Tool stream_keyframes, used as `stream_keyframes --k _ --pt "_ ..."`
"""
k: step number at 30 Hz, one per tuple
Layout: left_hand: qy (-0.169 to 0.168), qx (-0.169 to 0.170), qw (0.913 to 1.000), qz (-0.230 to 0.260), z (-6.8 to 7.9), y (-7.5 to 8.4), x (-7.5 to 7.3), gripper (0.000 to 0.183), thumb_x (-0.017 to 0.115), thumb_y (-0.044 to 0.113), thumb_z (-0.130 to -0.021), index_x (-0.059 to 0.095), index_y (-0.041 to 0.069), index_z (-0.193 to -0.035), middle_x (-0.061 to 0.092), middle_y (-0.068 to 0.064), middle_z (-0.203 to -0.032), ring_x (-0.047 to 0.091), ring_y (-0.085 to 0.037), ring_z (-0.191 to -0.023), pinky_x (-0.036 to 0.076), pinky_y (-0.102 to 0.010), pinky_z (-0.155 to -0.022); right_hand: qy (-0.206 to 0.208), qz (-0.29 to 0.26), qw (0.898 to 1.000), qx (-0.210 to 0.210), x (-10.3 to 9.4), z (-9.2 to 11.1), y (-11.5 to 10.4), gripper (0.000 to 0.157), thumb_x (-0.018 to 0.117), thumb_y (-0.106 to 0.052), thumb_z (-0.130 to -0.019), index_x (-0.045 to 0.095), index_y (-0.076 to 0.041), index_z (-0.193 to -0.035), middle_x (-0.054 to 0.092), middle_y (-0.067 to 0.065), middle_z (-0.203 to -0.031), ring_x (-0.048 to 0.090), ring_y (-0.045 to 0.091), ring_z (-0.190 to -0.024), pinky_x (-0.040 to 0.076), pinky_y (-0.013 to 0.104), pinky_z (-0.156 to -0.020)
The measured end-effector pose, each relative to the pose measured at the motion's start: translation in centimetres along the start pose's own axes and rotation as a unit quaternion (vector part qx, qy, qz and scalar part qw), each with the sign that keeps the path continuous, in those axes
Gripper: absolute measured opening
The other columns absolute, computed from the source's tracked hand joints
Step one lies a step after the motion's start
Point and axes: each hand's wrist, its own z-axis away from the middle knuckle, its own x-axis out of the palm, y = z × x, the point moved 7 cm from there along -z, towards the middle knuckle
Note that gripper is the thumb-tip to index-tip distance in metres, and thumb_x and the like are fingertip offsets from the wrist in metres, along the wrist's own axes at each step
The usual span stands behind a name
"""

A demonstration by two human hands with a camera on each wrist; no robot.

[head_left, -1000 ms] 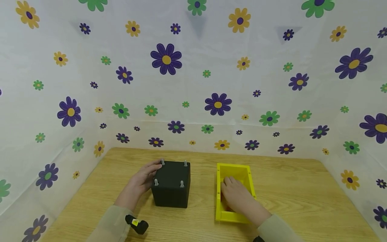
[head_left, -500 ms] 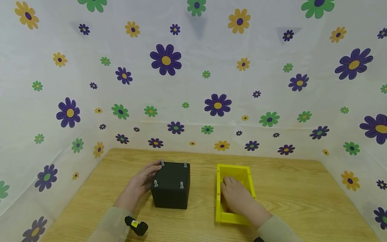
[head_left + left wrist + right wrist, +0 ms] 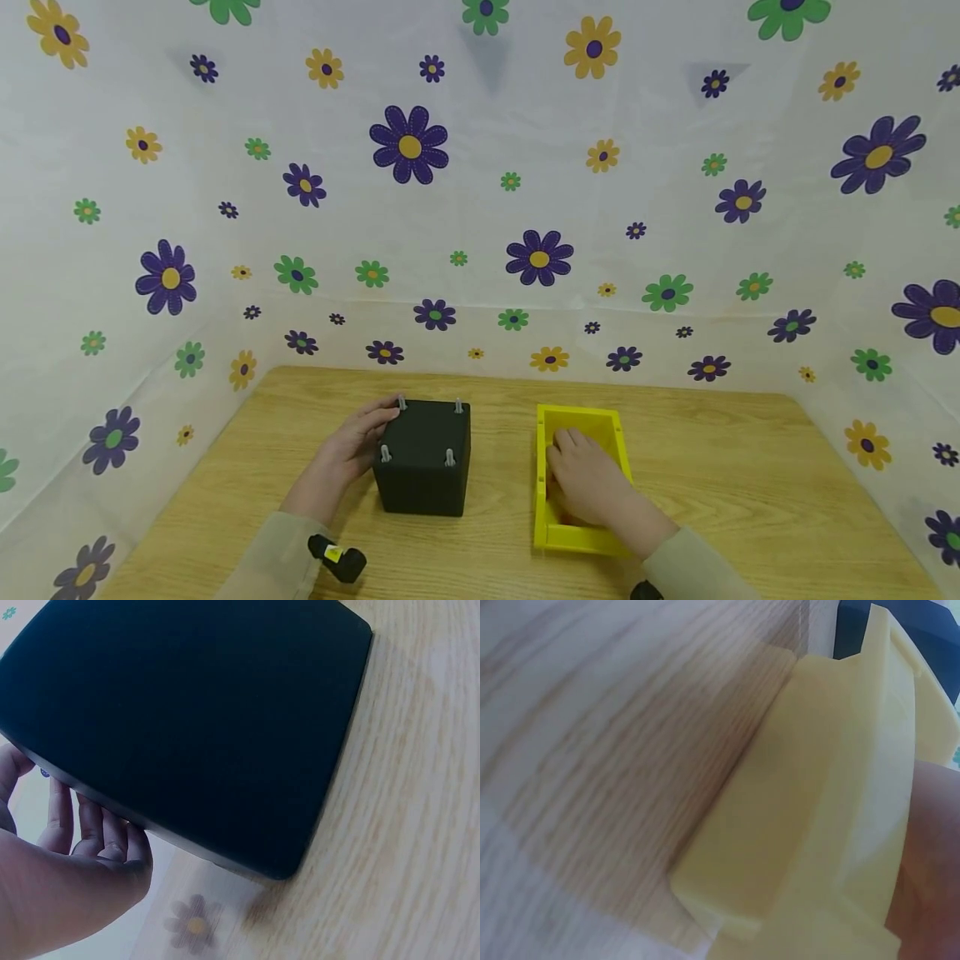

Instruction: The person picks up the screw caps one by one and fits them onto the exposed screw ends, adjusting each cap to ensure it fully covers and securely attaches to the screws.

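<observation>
A black box (image 3: pixel 422 477) stands on the table, with a clear peg upright near each corner of its top. My left hand (image 3: pixel 354 444) holds it by the far left corner, the thumb at the top edge beside a peg (image 3: pixel 402 403). In the left wrist view, the fingers of the left hand (image 3: pixel 75 862) bend against the edge of the dark box (image 3: pixel 180 720). My right hand (image 3: pixel 588 482) reaches down into a yellow bin (image 3: pixel 583 540). Its fingertips are hidden, so what they touch does not show. Something reddish shows below the hand.
The wooden table (image 3: pixel 750 483) extends around both containers. A white flowered sheet (image 3: pixel 480 208) encloses the back and sides. A black wrist camera (image 3: pixel 341 559) sits at the left sleeve. In the right wrist view, the bin's outer wall (image 3: pixel 757 810) fills the middle.
The right hand has shifted slightly inside the yellow bin, its knuckles a little higher and farther back. The left hand and the black box keep their places.
</observation>
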Motion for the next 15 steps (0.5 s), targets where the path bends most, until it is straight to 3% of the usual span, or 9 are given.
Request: stream_keyframes --k 4,9,15 --pt "-0.003 0.002 1.0000 0.003 -0.06 -0.09 -0.03 0.063 0.056 0.015 -0.107 0.034 0.009 -0.165 0.070 0.012 -0.110 0.068 -0.005 -0.105 0.058 -0.025 -0.092 0.005 0.004 1.000 -0.002 -0.34 -0.01 0.16 0.028 0.070 -0.026 -0.102 0.065 -0.002 -0.117 0.057 0.010 -0.109 0.050 0.022 -0.096 0.055 0.038 -0.093" --pt "-0.007 0.002 0.9999 0.010 0.14 -0.15 -0.06 0.040 0.057 0.015 -0.107 0.059 0.023 -0.146 0.072 0.012 -0.109 0.069 -0.006 -0.103 0.059 -0.025 -0.091 0.014 0.012 1.000 -0.009 -0.69 -0.01 0.30 0.027 0.069 -0.026 -0.103 0.065 -0.003 -0.117 0.058 0.011 -0.113 0.053 0.024 -0.100 0.056 0.040 -0.097" --pt "-0.006 0.000 0.9999 0.014 0.11 0.02 0.04 0.045 0.057 0.015 -0.107 0.053 0.020 -0.151 0.070 0.012 -0.109 0.069 -0.005 -0.103 0.059 -0.025 -0.091 0.023 0.010 1.000 -0.018 -1.06 -0.15 0.50 0.027 0.069 -0.026 -0.102 0.065 -0.004 -0.118 0.060 0.011 -0.116 0.055 0.025 -0.103 0.056 0.041 -0.100"
